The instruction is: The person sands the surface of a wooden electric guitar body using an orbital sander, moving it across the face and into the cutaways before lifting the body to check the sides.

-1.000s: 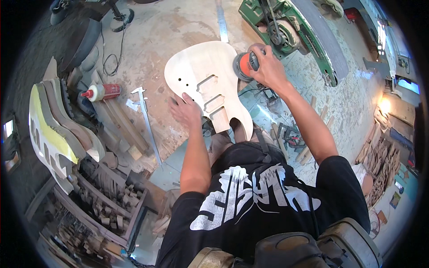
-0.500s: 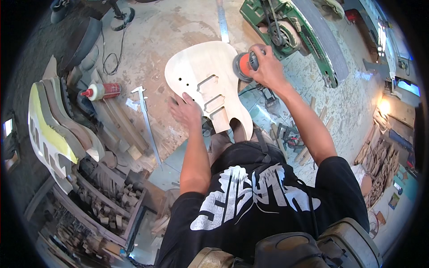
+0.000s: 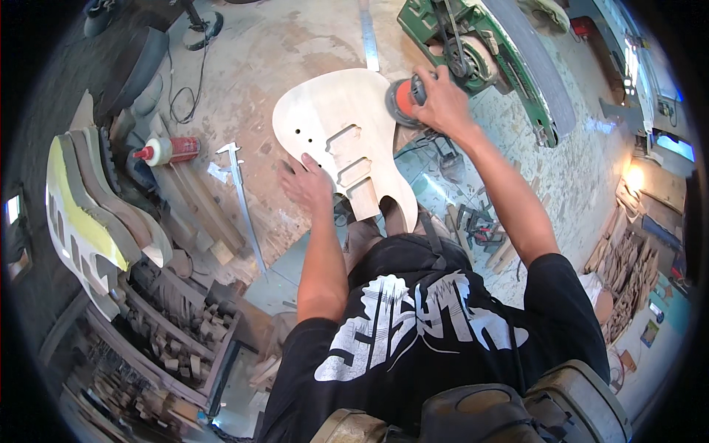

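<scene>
A pale wooden guitar body (image 3: 336,103) with routed cavities and small drilled holes lies at the near edge of the workbench. Against its left edge rests my left hand (image 3: 309,183), fingers spread and flat, partly on the wood. My right hand (image 3: 442,107) is closed round an orange and black power sander (image 3: 403,97). The sander's round pad meets the right edge of the body, near its upper bout. Part of the tool is hidden by my fingers.
A caliper (image 3: 238,181), a red and white glue bottle (image 3: 171,150) and a metal ruler (image 3: 369,44) lie on the bench (image 3: 244,81). At upper right stands a green belt machine (image 3: 473,63). More shaped guitar bodies (image 3: 88,199) stand at left, above crates of wood offcuts (image 3: 177,354).
The sander and my right hand have shifted slightly farther from me along the body's right edge. My left hand and the guitar body look unmoved.
</scene>
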Tool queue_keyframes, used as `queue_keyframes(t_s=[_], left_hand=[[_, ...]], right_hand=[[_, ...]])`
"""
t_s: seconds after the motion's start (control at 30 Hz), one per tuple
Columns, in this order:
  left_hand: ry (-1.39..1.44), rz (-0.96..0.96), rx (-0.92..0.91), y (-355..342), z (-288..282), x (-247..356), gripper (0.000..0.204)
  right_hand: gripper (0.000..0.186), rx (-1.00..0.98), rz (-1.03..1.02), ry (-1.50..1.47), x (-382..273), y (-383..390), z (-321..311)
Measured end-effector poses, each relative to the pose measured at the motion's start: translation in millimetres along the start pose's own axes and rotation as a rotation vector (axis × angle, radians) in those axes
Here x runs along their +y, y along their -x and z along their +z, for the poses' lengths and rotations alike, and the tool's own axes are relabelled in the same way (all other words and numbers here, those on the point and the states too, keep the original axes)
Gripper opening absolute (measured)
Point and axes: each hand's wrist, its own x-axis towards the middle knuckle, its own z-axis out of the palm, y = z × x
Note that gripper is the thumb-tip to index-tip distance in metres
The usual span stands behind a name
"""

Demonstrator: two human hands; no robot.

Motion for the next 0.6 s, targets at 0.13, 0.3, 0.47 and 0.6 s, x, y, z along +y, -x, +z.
queue_keyframes(t_s=[0.13,0.3,0.47,0.6], left_hand=[[0.029,-0.009,0.012,1,1,0,0.058],[0.031,-0.017,0.022,1,1,-1,0.058],[0.021,-0.016,0.004,1,-1,1,0.057],[0.064,-0.030,-0.004,0,-1,1,0.057]], right_hand=[[0.070,-0.042,0.047,-0.011,5,-9,-8],[0.072,-0.053,-0.077,0.026,-13,-10,-2],[0.073,-0.043,0.002,0.063,-2,-20,-5],[0.074,0.013,0.006,0.053,7,-29,-5]])
